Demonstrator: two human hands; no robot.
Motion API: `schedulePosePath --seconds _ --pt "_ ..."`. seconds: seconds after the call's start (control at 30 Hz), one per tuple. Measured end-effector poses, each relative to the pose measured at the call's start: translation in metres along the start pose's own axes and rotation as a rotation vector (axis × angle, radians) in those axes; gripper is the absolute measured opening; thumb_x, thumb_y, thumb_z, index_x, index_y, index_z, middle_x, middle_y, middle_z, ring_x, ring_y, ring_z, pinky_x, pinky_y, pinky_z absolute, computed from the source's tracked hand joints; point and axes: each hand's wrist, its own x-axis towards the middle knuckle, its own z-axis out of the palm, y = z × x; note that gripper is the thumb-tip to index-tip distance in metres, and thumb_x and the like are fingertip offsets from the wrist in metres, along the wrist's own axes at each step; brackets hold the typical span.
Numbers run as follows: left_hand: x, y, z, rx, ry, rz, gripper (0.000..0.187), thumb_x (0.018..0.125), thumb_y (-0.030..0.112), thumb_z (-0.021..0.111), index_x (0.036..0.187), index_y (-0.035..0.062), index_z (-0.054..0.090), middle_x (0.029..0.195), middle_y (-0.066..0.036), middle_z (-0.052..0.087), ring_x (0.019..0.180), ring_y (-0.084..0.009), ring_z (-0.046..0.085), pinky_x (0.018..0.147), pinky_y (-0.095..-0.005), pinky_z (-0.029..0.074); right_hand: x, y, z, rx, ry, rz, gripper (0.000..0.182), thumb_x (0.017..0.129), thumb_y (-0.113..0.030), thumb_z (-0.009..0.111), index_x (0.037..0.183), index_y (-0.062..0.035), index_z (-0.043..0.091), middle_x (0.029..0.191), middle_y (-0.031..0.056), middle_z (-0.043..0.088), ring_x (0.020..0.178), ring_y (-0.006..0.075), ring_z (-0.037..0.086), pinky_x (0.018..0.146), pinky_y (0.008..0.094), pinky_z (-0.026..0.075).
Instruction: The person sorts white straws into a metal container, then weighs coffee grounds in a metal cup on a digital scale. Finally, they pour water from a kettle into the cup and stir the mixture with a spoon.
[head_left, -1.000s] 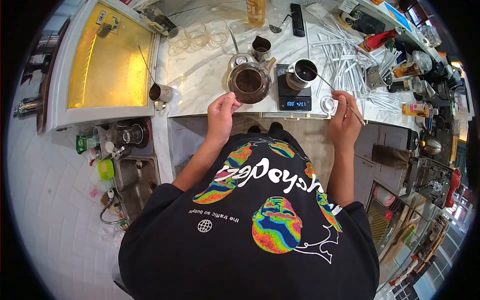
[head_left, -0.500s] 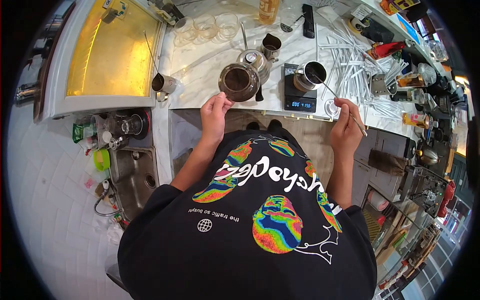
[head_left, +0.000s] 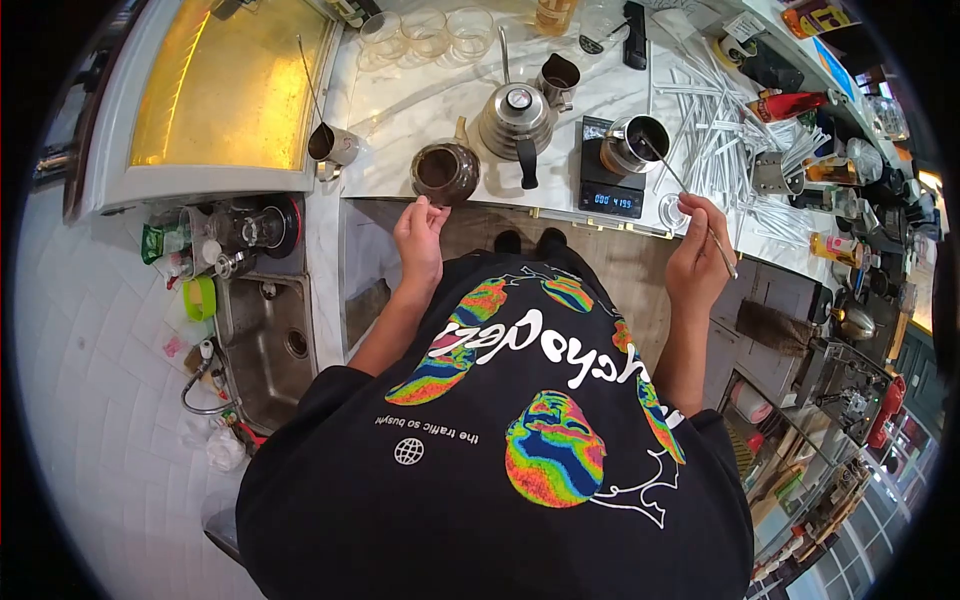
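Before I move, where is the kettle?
In the head view, the kettle stands on the counter, right of the glass pot at the left hand and left of the scale.

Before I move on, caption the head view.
Left hand gripping a glass pot, right hand holding a thin rod in a metal pitcher on a scale.

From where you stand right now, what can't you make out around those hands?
All in the head view:
- Tip of the long spoon in the right hand: lost inside the dark metal cup.
- Underside of the glass pot at the left hand: hidden by its body.
- Kettle contents: hidden by its lid.
- Top of the amber bottle: cut off by the upper edge.
- Scale unit: too small.
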Motion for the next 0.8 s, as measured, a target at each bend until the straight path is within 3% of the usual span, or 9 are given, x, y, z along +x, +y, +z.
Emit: schedulePosePath --seconds 0.3,0.4,0.5,0.8 --pt "0.019 -0.040 -0.012 0.067 0.054 -0.055 0.032 0.109 0.022 0.059 0.084 0.0028 0.062 0.085 -0.004 0.059 0.083 -0.0122 0.061 0.095 -0.0365 0.060 -0.003 0.004 -0.001 -0.026 -0.004 0.008 0.024 0.111 -0.011 0.051 0.115 0.0027 0.070 0.101 0.0155 0.077 0.095 0.0218 0.076 0.086 0.0317 0.058" --pt "0.023 -0.049 -0.011 0.084 0.040 -0.065 0.028 0.110 0.022 0.058 0.089 0.0036 0.061 0.088 -0.005 0.058 0.085 -0.0138 0.061 0.099 -0.0395 0.059 -0.004 0.002 0.001 -0.012 -0.005 0.025 0.024 0.111 -0.012 0.051 0.115 0.0030 0.070 0.102 0.0156 0.077 0.095 0.0217 0.076 0.087 0.0317 0.058" --pt "0.028 -0.057 -0.010 0.086 0.043 -0.047 0.034 0.110 0.024 0.059 0.084 0.0023 0.062 0.085 -0.004 0.059 0.082 -0.0114 0.061 0.093 -0.0339 0.060 -0.007 0.001 0.001 0.010 0.004 0.040 0.025 0.111 -0.012 0.051 0.115 0.0033 0.070 0.103 0.0156 0.077 0.096 0.0214 0.076 0.087 0.0313 0.058" --pt "0.030 -0.062 -0.002 0.196 0.018 -0.068 0.037 0.110 0.028 0.059 0.088 -0.0015 0.066 0.090 -0.007 0.065 0.088 -0.0130 0.066 0.095 -0.0319 0.060 -0.009 0.000 0.002 0.000 0.003 0.062 0.025 0.111 -0.012 0.051 0.116 0.0035 0.070 0.104 0.0158 0.077 0.096 0.0213 0.076 0.088 0.0317 0.058"
